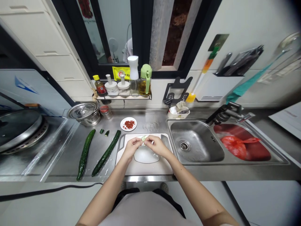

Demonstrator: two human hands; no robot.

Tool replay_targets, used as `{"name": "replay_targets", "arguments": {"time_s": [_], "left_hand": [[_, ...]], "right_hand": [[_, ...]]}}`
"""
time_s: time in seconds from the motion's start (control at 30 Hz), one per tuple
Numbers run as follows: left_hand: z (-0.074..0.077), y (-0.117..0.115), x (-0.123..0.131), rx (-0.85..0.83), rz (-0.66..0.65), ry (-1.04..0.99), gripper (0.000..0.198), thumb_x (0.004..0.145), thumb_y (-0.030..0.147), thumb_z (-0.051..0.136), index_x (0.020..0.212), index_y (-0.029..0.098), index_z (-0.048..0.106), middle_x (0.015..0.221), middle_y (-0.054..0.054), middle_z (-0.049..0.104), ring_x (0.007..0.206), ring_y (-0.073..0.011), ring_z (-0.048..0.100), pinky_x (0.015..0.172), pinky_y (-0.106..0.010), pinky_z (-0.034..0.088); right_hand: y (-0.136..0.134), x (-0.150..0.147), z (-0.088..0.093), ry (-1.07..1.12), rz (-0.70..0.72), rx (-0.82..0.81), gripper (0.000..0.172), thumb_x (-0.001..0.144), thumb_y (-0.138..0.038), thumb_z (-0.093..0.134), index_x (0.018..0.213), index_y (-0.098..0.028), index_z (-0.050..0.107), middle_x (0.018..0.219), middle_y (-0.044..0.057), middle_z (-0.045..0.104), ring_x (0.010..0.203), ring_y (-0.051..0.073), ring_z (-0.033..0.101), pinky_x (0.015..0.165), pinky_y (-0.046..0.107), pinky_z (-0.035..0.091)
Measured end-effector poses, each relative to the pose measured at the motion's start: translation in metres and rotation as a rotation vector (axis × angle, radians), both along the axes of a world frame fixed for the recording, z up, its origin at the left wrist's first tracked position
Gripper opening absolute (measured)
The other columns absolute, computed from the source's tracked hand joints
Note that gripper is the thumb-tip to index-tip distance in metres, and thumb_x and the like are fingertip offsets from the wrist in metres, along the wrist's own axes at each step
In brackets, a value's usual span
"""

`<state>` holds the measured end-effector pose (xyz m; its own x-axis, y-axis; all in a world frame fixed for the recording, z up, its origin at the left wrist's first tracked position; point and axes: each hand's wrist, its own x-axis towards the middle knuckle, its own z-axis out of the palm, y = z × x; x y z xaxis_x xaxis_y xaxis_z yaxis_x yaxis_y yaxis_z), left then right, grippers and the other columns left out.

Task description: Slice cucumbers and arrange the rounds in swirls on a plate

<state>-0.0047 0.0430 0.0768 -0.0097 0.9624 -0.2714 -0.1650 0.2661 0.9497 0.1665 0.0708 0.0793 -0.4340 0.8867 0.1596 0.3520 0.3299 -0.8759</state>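
Note:
Both hands meet above the cutting board [121, 158], fingers pinched around a small pale green cucumber slice [143, 138]. My left hand [133, 147] grips its left side. My right hand [155, 145] has thumb and fingertips on its right side. Just below them is a white bowl [146, 157] on the board, its far part hidden by my hands. Left of the board lie two long dark green cucumbers, one farther left [86, 153] and one nearer the board [107, 153]. Two cut cucumber ends [106, 133] lie beyond them.
Behind the board stands a small white plate of chopped red pepper [129, 124]. To the right are a steel sink [197, 141] and a second basin holding a red plastic bag [235, 147]. A lidded steel pot [86, 114] stands back left, below a seasoning rack [124, 97].

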Motion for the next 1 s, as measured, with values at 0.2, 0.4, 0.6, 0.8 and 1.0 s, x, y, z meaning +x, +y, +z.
{"name": "replay_targets", "arguments": {"time_s": [0.2,0.4,0.6,0.8,1.0], "left_hand": [[-0.014,-0.002,0.004,-0.019,0.026,0.014,0.033,0.055,0.039,0.078,0.075,0.015,0.068,0.061,0.002,0.058,0.055,-0.0075,0.045,0.054,-0.021,0.031],[-0.019,-0.002,0.007,-0.039,0.027,-0.004,0.037,0.054,0.039,0.08,0.077,0.014,0.067,0.056,0.005,0.055,0.052,-0.006,0.043,0.053,-0.02,0.03],[-0.027,-0.005,0.009,-0.063,0.002,0.006,0.038,0.055,0.042,0.079,0.076,0.013,0.066,0.055,0.005,0.053,0.048,-0.0046,0.039,0.049,-0.02,0.026],[-0.034,-0.001,0.005,-0.132,-0.057,0.006,0.042,0.054,0.043,0.079,0.082,0.013,0.069,0.065,0.0,0.063,0.049,-0.0055,0.043,0.046,-0.02,0.023],[-0.037,0.005,0.001,-0.072,-0.089,-0.058,0.045,0.048,0.031,0.083,0.086,0.014,0.068,0.063,0.001,0.063,0.055,-0.0076,0.051,0.056,-0.021,0.037]], "right_hand": [[0.001,-0.003,-0.018,0.092,-0.023,-0.235,0.014,0.076,-0.027,0.058,0.07,-0.017,0.065,0.068,0.0,0.064,0.066,0.012,0.054,0.065,0.023,0.041],[0.002,-0.005,-0.02,0.161,-0.049,-0.405,0.011,0.069,-0.024,0.055,0.062,-0.017,0.06,0.058,-0.003,0.056,0.056,0.01,0.049,0.058,0.022,0.038],[0.0,-0.006,-0.021,0.144,-0.092,-0.454,0.012,0.068,-0.024,0.053,0.058,-0.018,0.058,0.053,-0.004,0.053,0.054,0.009,0.047,0.056,0.021,0.036],[0.001,-0.003,-0.037,0.152,-0.04,-0.425,0.009,0.066,-0.023,0.055,0.062,-0.017,0.06,0.057,-0.004,0.055,0.056,0.009,0.047,0.056,0.02,0.036],[0.001,-0.002,-0.054,0.095,-0.048,-0.409,0.009,0.066,-0.023,0.058,0.062,-0.017,0.061,0.057,-0.004,0.056,0.057,0.009,0.048,0.055,0.02,0.035]]}}
